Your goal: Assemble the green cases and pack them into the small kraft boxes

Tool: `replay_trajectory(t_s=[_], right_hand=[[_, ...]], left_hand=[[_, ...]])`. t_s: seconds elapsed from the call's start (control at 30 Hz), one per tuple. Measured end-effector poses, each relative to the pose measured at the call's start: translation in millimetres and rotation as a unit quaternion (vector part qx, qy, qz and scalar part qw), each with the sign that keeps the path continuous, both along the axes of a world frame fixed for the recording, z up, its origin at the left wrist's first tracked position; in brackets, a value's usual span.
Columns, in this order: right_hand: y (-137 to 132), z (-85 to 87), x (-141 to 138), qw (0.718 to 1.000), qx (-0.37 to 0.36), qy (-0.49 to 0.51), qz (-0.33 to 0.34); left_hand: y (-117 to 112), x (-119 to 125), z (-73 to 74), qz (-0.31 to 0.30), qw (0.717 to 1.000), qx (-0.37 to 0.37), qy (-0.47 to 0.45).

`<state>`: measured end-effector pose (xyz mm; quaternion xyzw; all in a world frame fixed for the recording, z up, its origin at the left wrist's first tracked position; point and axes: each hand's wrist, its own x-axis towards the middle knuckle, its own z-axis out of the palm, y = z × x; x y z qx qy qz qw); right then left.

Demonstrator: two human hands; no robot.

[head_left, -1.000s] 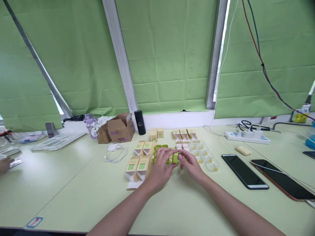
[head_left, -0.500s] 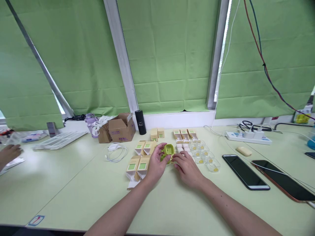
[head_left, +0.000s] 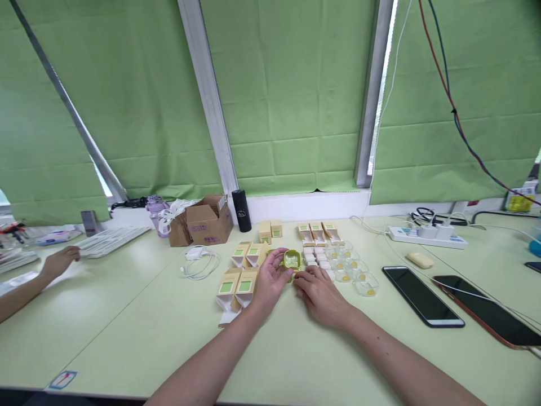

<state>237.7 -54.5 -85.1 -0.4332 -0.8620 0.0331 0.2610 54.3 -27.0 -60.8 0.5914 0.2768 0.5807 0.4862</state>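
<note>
A small green case (head_left: 292, 251) with its lid raised is between my hands above the table. My left hand (head_left: 270, 277) is closed around its left side, thumb at the front. Something pale and shiny shows inside the raised part. My right hand (head_left: 319, 292) has its curled fingers against the lower right of the case; the fingertips are partly hidden. Just right of the case lie pale pink-white blocks (head_left: 323, 264) in rows, then clear plastic cups (head_left: 367, 286) with yellow spots. Cardboard boxes with green windows (head_left: 227, 287) stand to the left of my left hand.
More small boxes (head_left: 316, 231) stand behind. A brown carton (head_left: 209, 220) and black bottle (head_left: 241, 211) are at the back. To the right lie two phones (head_left: 422, 296), a cream case (head_left: 420, 259) and a power strip (head_left: 452, 242). Another person's hand (head_left: 61, 262) is at far left.
The green case has shifted slightly right and tilted, and something pale and shiny now shows inside it. My right fingers have curled in closer. The other person's hand has moved right, to a white tray.
</note>
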Motion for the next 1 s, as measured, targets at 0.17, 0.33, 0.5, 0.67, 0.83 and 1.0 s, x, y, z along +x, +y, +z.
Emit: replay_trajectory(t_s=[0.17,0.33,0.5,0.67,0.83,1.0], right_hand=[[-0.3,-1.0,-0.7,1.0,0.013,-0.013,-0.006],[1.1,-2.5,-0.8,0.999,0.019,-0.027,-0.005],[2.0,-3.6,-1.9,0.999,0.023,-0.037,-0.009],[2.3,-2.8,-2.7,0.999,0.025,-0.037,-0.011],[5.9,-1.4,0.1,1.0,0.023,-0.01,-0.015],[12.9,-8.6,2.8,0.994,0.061,0.089,-0.02]], left_hand=[[-2.4,-0.9,0.7,0.0,1.0,-0.011,0.011],[-1.8,-1.5,-0.8,-0.002,1.0,-0.009,0.012],[-0.6,-1.8,-1.9,-0.001,1.0,-0.003,0.011],[-0.5,-1.8,-1.6,0.0,1.0,0.004,0.008],[0.6,-2.1,-1.0,0.022,1.0,0.01,0.009],[0.9,-2.8,-1.3,0.028,1.0,0.003,0.007]])
